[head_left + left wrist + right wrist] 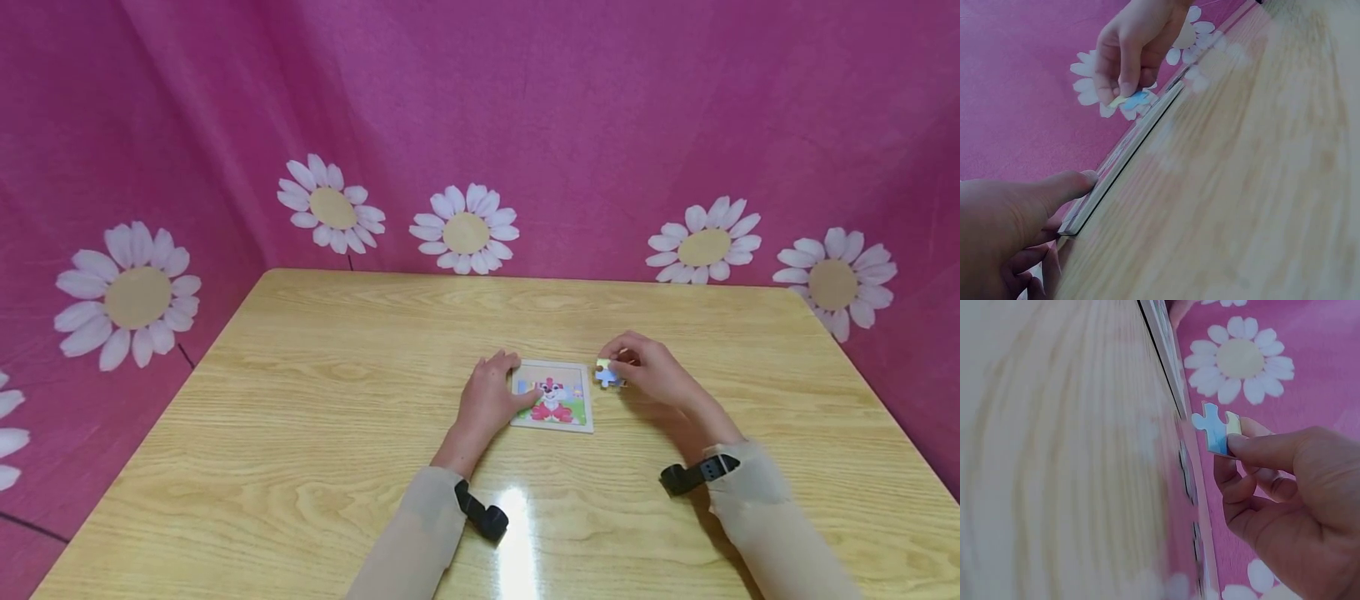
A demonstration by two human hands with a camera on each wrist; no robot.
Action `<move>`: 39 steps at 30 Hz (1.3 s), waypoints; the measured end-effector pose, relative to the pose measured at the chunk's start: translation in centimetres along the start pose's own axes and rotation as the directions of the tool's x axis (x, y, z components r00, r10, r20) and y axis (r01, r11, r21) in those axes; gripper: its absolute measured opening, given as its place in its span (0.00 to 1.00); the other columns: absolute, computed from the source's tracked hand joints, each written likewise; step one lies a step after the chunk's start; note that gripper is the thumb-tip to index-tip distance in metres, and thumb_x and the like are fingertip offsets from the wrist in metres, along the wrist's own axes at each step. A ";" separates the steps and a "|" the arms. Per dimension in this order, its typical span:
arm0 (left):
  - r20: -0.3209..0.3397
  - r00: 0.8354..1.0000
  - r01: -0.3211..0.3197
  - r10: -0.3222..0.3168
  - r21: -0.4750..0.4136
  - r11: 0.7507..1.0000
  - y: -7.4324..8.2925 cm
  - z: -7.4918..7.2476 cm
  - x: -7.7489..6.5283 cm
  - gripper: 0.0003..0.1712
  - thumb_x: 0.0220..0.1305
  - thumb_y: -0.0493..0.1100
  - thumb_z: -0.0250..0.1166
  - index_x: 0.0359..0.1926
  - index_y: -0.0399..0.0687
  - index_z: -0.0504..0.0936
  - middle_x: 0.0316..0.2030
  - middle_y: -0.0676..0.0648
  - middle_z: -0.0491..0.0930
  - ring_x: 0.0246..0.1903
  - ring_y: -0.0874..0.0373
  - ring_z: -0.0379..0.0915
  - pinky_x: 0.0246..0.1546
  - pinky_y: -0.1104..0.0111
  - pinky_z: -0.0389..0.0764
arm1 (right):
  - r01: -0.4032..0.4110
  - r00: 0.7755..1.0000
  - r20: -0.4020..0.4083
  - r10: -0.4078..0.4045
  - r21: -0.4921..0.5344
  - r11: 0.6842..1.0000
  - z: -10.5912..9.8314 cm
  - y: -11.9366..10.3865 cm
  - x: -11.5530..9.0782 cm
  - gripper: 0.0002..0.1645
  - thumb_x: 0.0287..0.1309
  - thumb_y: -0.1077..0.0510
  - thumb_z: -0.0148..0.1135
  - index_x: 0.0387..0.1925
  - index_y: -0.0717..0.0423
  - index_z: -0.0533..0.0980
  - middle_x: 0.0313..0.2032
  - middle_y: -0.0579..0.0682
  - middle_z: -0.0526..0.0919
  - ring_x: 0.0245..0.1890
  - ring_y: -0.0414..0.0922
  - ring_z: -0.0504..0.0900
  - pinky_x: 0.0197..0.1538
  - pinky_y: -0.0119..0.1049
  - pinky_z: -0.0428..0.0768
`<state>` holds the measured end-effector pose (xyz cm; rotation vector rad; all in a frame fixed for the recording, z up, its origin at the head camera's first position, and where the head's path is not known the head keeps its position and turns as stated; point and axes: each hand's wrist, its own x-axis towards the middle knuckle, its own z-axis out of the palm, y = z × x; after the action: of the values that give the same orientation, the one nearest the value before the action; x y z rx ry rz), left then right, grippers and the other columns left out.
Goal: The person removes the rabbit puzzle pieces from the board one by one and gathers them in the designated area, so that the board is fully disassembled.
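Observation:
A square jigsaw puzzle tray [589, 412] with a pale rim lies flat on the table. Its lower part shows a pink and white cartoon animal on green; bare backing shows along the top. My left hand [491, 393] grips its left side, thumb over the picture and fingers at the edge. In the left wrist view that thumb [1075, 186] lies on the tray's upper face. Just right of the tray, my right hand [656, 371] pinches a blue and yellow puzzle piece [1215, 430] between thumb and fingers, held above the tabletop.
Thin loose puzzle pieces [1186, 472] lie on the table near the right hand, seen almost edge-on. The wood-grain table [300, 433] reaches back to a pink curtain [570, 125] with white daisies. Black straps with cameras [491, 522] sit on both wrists.

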<state>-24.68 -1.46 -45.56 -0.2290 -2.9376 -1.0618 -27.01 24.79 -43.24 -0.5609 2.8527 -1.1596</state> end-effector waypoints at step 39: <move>0.023 1.000 -0.013 0.013 -0.038 0.999 -0.1 -0.3 0.0 0.37 0.56 0.59 0.71 0.63 0.48 0.76 0.70 0.42 0.67 0.71 0.37 0.59 0.70 0.47 0.67 | -0.036 0.992 -0.128 0.025 -0.090 0.995 -5.8 5.6 -5.0 0.08 0.63 0.70 0.58 0.43 0.63 0.80 0.42 0.61 0.81 0.34 0.28 0.72 0.37 0.19 0.72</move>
<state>-24.67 -1.75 -45.41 -0.2623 -2.9342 -1.1210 -24.95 34.05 -43.45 -0.4607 3.0236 -1.1014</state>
